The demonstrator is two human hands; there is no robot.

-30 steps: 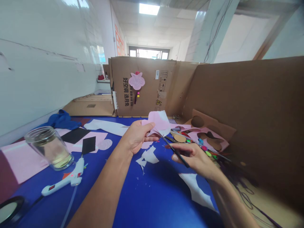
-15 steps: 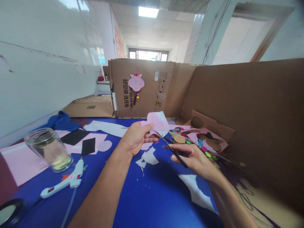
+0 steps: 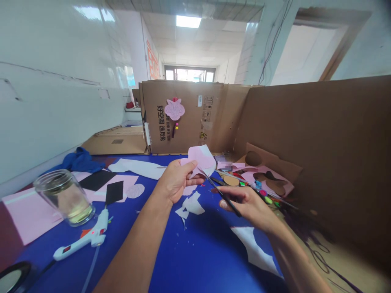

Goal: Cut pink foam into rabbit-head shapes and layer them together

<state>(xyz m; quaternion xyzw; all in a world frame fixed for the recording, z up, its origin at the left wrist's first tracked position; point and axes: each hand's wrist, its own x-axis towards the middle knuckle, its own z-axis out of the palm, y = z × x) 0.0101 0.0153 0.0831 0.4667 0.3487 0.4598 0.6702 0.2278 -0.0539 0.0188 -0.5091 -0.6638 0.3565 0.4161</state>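
My left hand (image 3: 179, 179) pinches a pink sheet (image 3: 200, 158) with a white backing, held up over the blue table (image 3: 183, 260). Dark-handled scissors (image 3: 227, 200) are gripped in my right hand (image 3: 247, 205), their blades reaching to the lower edge of the sheet beside my left fingers. Exactly how far the blades are apart is hard to make out. Below my hands lie white scraps (image 3: 194, 203), and a larger curved white offcut (image 3: 255, 250) rests near my right forearm. A pink piece (image 3: 189, 189) shows under my left fingers.
On the left stand a glass jar (image 3: 65, 199) with yellowish liquid and a white glue gun (image 3: 88, 236). Black squares (image 3: 114, 192) lie on pink sheets. Cardboard walls (image 3: 320, 134) enclose the back and right, with cutouts and small coloured bits (image 3: 262, 193) heaped beside them.
The camera view has tilted up slightly, so the surroundings sit a little lower. Both hands, the pink sheet and the scissors stay in nearly the same position.
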